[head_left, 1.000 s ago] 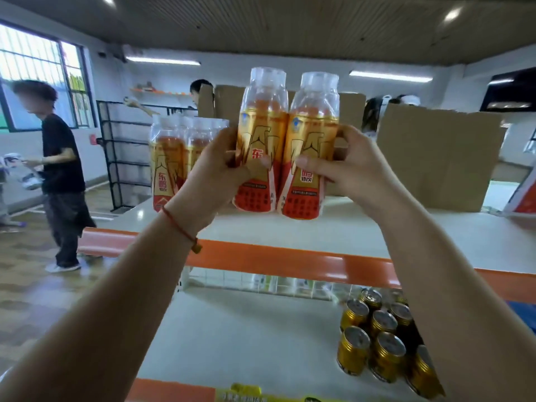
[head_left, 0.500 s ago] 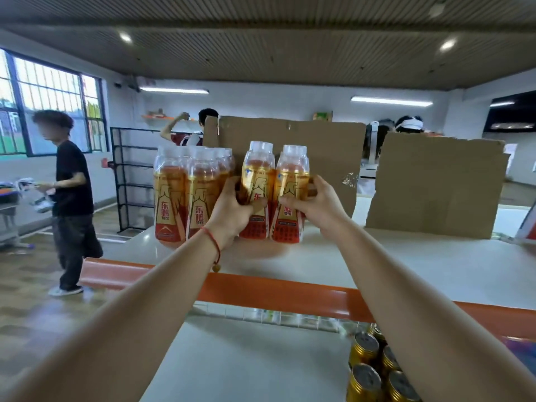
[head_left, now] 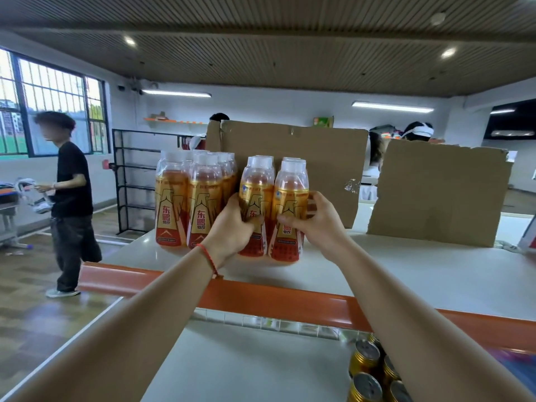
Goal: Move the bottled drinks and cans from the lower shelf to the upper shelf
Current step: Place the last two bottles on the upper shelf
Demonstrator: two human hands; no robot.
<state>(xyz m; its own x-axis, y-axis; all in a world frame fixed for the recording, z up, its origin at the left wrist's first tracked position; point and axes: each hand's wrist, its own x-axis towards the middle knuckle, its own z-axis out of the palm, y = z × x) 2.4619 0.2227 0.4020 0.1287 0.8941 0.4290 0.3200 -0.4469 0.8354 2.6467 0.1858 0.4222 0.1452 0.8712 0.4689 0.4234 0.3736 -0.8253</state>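
Lowered since a moment ago, both bottles now stand on the upper shelf (head_left: 406, 265) near its front edge, left hand (head_left: 232, 227) grasping the left bottle (head_left: 255, 204), right hand (head_left: 319, 224) grasping the right bottle (head_left: 290, 210).

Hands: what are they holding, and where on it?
Left hand grips the left bottle mid-label; right hand grips the right bottle mid-label. Both bottles appear to rest on the upper shelf.

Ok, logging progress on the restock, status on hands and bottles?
Left hand and right hand each shut on a bottle, bases at upper shelf. Gold cans wait below. Nothing in the way.
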